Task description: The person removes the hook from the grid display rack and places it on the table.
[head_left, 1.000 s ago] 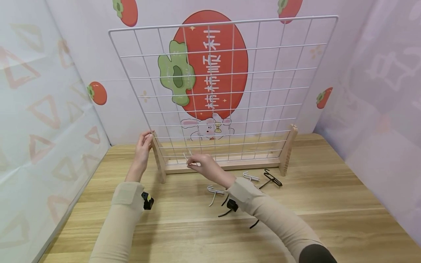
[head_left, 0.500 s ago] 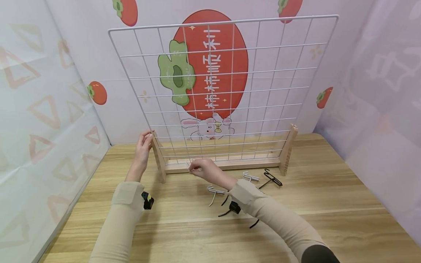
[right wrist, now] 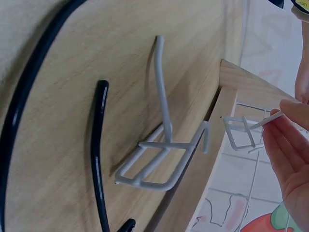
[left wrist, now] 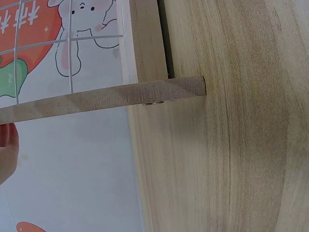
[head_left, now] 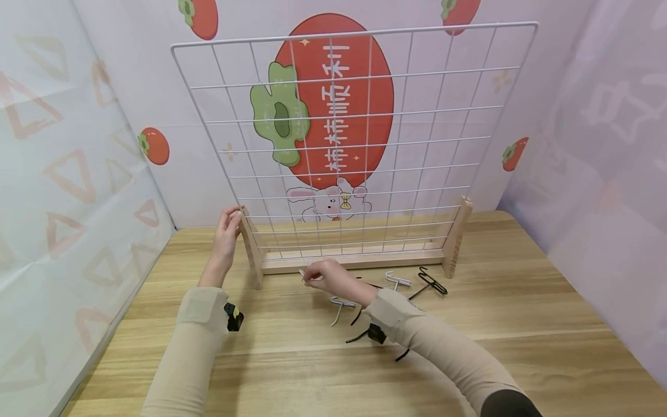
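Note:
My left hand [head_left: 226, 240] grips the top of the left wooden upright [head_left: 252, 250] of a stand. A white wire grid panel [head_left: 354, 35] leans back in this stand; in the left wrist view only part of the hand [left wrist: 7, 152] shows. My right hand [head_left: 333, 277] pinches the stem of a white wire hook [right wrist: 236, 131], low in front of the stand's base bar [head_left: 354, 262]. The hook's frame points toward the grid and sits apart from the table; in the head view fingers hide most of it.
Two more white hooks, one nearer [head_left: 342, 302] and one farther [head_left: 398, 280], lie on the wooden table [head_left: 292, 376]. Several black hooks lie about them, one [head_left: 432, 282] near the right upright [head_left: 457, 240]; my right forearm covers some. A printed cloth [head_left: 135, 197] stands behind.
My right hand has drawn down and slightly right, away from the grid wires, with the white hook in its fingers. The left hand stays on the upright.

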`<state>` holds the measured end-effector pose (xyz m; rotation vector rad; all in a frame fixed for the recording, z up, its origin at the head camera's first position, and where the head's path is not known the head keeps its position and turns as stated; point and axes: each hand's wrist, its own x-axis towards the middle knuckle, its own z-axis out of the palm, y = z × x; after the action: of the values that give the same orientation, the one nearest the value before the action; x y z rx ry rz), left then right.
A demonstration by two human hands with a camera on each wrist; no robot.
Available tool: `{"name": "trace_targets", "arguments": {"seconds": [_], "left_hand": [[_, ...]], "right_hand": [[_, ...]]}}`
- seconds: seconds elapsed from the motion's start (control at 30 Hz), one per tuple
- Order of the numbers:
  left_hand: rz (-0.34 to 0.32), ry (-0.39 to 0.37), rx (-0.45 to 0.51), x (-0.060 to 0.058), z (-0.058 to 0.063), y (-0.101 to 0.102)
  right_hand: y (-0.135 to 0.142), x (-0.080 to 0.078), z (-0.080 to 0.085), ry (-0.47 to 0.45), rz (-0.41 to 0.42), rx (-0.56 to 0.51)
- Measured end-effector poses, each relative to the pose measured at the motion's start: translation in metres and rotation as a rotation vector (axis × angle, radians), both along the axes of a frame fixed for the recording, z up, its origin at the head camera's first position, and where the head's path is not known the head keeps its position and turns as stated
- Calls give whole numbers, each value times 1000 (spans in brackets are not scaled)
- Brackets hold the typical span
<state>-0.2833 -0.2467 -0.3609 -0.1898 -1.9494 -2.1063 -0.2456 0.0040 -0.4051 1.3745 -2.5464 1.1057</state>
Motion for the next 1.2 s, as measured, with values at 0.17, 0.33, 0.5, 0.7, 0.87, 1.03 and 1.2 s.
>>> {"name": "trace_targets", "arguments": {"seconds": [0.17,0.33,0.5,0.7,0.87,1.03,1.2], "left_hand": [[4,7,3,0,0,0],[10,7,13,-1,0,1],[11,-7,23,0,2,1],[8,-7,8,7,10,6],[6,-3,4,11,14,9],[2,-3,4,12,14,9],[2,-6,0,12,14,9]], "right_hand": [[1,-1,-6,-34,0,23],[0,-1,-11,-44,13,31],[0,-1,-14,-42,-1,63],[-3,-1,-18,-13,-1,92],[-5,0,-20,-60,12,107],[-8,2,-22,-80,10,131],[-9,4,-24,-67,19,136]]}}
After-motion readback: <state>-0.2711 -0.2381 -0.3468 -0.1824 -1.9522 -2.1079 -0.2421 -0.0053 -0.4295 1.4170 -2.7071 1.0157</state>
